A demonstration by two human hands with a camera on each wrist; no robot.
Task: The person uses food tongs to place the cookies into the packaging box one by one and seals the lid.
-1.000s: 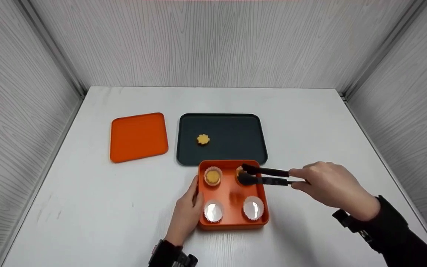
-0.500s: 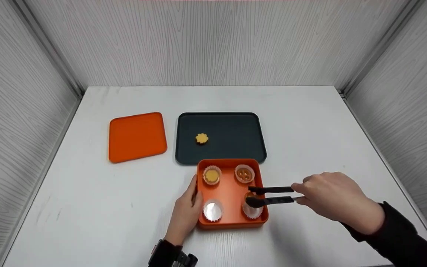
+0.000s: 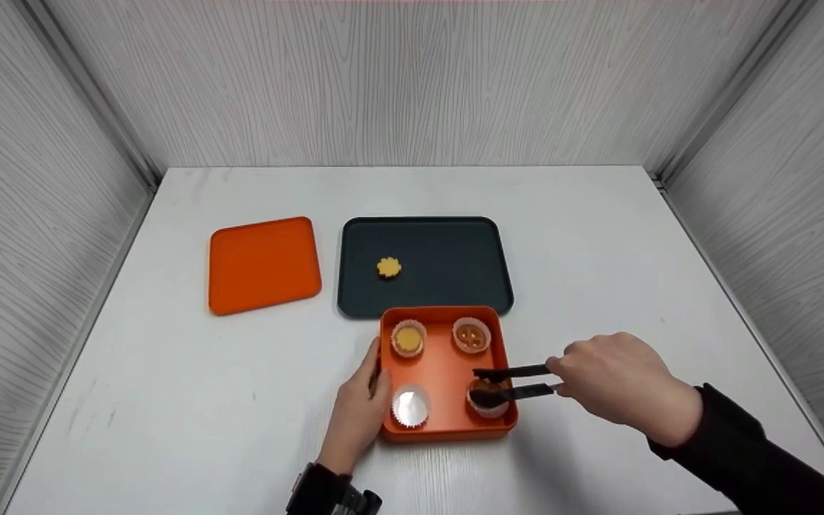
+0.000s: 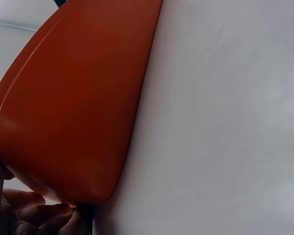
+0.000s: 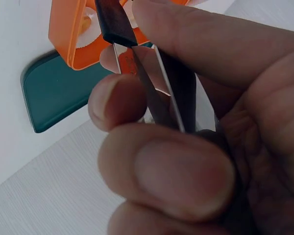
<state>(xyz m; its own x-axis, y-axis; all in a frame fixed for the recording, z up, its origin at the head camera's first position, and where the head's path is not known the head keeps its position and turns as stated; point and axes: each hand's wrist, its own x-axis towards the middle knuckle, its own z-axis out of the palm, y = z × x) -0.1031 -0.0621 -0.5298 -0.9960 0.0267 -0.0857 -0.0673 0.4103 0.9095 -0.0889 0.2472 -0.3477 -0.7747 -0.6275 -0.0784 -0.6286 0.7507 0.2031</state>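
Observation:
My left hand (image 3: 358, 415) holds the left side of an orange box (image 3: 440, 433); its fingers (image 4: 36, 213) show by the box's corner in the left wrist view. My right hand (image 3: 619, 386) grips black tongs (image 3: 526, 391), whose tips are at the paper cup (image 3: 489, 411) in the box's near right corner. A brown piece (image 3: 485, 387) lies between the tips, partly hidden. The far right cup holds a round brown pretzel-like cookie (image 3: 471, 336), the far left cup a yellow flower-shaped cookie (image 3: 408, 339). In the near left corner is an empty white paper cup (image 3: 410, 406).
Behind the box lies a dark green tray (image 3: 448, 265) with one yellow flower-shaped cookie (image 3: 388, 267) on it. An orange lid-like tray (image 3: 265, 265) lies to its left. Grey wood-grain walls (image 3: 405, 86) enclose the white table (image 3: 169, 400) at the back and both sides.
The tongs have moved from the far right cup to the near right one, leaving the pretzel-like cookie behind uncovered. The brown piece now sits lower at the near right cup. My left hand stays put.

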